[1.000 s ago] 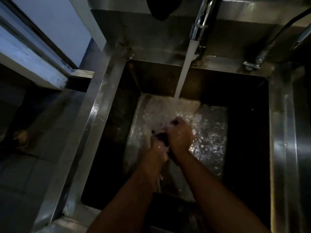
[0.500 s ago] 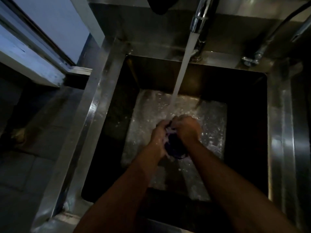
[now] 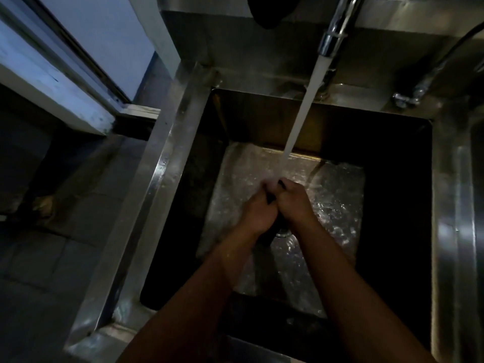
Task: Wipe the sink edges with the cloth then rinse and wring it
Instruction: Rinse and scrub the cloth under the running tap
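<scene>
Both my hands are down in the steel sink (image 3: 167, 163), pressed together under the running water (image 3: 303, 106). My left hand (image 3: 258, 210) and my right hand (image 3: 294, 203) both grip a dark cloth (image 3: 271, 199) squeezed between them. Only slivers of the cloth show, at the fingertips and below the palms. The stream from the tap (image 3: 334, 35) lands on my fingers and the cloth. Water covers the sink floor.
A second pipe fitting (image 3: 404, 99) sits on the back ledge at right. The sink's right rim (image 3: 455, 231) borders another basin. A dark object (image 3: 269, 11) hangs at the top. Tiled floor (image 3: 65, 231) and a window sill (image 3: 52, 82) lie left.
My hands have closed tighter around the cloth and moved up into the water stream; the bundle that bulged between them half a second ago is now mostly hidden.
</scene>
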{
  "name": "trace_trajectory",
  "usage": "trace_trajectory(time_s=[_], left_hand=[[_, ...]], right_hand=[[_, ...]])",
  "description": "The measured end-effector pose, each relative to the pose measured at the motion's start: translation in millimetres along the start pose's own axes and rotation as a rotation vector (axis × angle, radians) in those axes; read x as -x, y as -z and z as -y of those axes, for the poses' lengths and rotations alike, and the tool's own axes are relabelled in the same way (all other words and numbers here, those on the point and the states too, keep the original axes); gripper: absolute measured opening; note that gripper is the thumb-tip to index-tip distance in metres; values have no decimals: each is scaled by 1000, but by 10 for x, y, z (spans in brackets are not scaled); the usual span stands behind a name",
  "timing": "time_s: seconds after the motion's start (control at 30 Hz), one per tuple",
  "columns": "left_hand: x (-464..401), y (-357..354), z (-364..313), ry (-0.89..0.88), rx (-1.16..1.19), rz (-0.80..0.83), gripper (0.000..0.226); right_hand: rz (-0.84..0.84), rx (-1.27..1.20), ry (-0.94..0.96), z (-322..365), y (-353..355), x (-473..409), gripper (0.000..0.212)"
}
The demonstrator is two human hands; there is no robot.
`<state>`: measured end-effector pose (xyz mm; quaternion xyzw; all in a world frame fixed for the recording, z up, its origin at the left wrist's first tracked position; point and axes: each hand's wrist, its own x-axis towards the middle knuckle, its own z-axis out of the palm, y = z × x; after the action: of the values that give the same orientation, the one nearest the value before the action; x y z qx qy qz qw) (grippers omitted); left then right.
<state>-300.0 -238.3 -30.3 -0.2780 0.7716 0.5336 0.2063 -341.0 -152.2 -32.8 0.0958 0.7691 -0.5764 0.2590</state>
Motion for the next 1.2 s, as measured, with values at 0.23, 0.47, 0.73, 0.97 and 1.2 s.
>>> trace_trajectory(time_s=[0.23,0.47,0.73,0.97,1.2], left_hand=[[296,198,251,192,616,-267,15],[291,66,44,448,1042,169,54],[107,-133,-186,428,1341,27,72],[105,-122,-145,334,1204,76,70],[-106,-62,-406,445,1331,32,43]], right_hand=[[-367,-72,95,303,-82,219,21],[-347,-115,89,295,-235,579,20],[-491,-942,-213,380,301,464,14],[-323,-1053,-427,452,96,524,26],[-402,-1236,-285,439,497,658,14]])
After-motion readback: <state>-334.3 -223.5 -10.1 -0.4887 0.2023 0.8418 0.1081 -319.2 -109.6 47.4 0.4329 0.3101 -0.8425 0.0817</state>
